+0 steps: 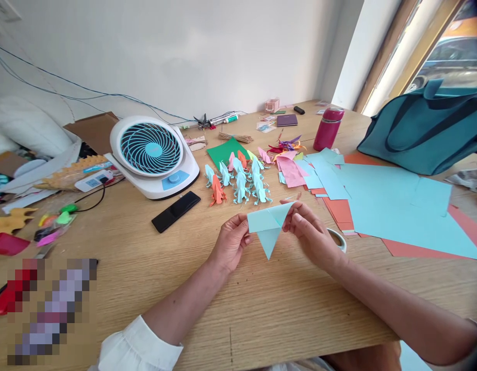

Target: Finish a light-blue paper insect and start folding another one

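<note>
At far left on the bench (192, 304), a pair of red-handled scissors (2, 301) lies beside an item obscured by coarse blocks; its details cannot be told. Behind them, a white power strip (93, 181) bears a printed label, too small to read. A white fan (153, 147) with a blue dial follows; its light blue hub carries a mark that is not legible. In front of the fan lies a black phone (176, 212), screen dark. Bare wood grain extends from the phone to the left forearm.

The left hand (230, 242) pinches the left end of a folded paper (266, 221) between thumb and fingers. The paper is light blue, held up over the bench at centre, between both hands. Its upper part is a flat band, square-ended at left and tapering to a point at right, with a slanting fold line near the right end. Below the band, a triangle points downward; its edges look straight. The right hand (313, 234) grasps the pointed right end.

Behind the paper stand folded paper figures (241, 186), mostly light blue, with orange, pink and green among them. The bench's near edge shows below the hands. Further right are a dark pink bottle (328, 129), overlapping blue sheets (396, 201) and orange sheets (408, 248), and a teal bag (424, 136) resting at the sheets' rear edge.
</note>
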A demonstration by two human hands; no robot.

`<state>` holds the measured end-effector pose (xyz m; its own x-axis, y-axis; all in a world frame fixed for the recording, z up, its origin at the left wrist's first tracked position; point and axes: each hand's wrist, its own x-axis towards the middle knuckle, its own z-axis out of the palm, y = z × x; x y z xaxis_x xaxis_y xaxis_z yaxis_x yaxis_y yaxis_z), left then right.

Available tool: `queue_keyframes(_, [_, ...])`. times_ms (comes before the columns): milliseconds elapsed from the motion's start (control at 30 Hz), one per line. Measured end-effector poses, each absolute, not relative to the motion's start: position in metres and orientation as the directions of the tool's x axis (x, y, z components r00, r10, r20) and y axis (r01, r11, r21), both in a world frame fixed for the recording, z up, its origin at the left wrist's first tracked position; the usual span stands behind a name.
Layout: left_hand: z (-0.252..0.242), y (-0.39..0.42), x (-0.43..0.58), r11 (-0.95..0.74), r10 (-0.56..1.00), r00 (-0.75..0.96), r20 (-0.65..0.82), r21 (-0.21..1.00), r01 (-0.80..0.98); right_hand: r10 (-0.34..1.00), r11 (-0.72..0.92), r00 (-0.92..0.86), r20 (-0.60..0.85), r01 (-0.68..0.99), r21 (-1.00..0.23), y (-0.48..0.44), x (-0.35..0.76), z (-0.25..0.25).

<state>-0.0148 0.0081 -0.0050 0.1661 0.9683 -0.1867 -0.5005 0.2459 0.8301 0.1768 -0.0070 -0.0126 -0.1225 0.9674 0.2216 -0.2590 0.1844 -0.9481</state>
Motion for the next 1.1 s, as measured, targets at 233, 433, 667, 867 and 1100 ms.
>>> queue_keyframes(233, [-0.002,0.006,-0.012,0.184,0.983,0.087,-0.162,0.876,-0.445,0.942,0.116,-0.277,0.188,-0.255,-0.96,-0.008,0.173,-0.012])
queue_keyframes(433, [0.001,0.001,-0.009,0.145,0.989,0.088,-0.118,0.884,-0.445,0.897,0.022,-0.427,0.112,-0.211,-0.977,-0.008,0.156,-0.02])
queue_keyframes(667, [-0.001,-0.013,0.003,0.12,0.99,0.116,-0.084,0.931,-0.344,0.981,0.051,-0.185,0.063,-0.07,-0.996,-0.013,0.151,-0.022])
queue_keyframes(867, [-0.002,-0.016,0.005,0.109,0.992,0.092,-0.084,0.944,-0.313,0.987,0.067,-0.139,0.079,-0.091,-0.994,-0.014,0.152,-0.023])
queue_keyframes(1100, [-0.002,-0.015,0.004,0.076,0.994,0.095,-0.051,0.954,-0.29,0.984,0.077,-0.157,0.083,-0.045,-0.996,-0.015,0.154,-0.021])
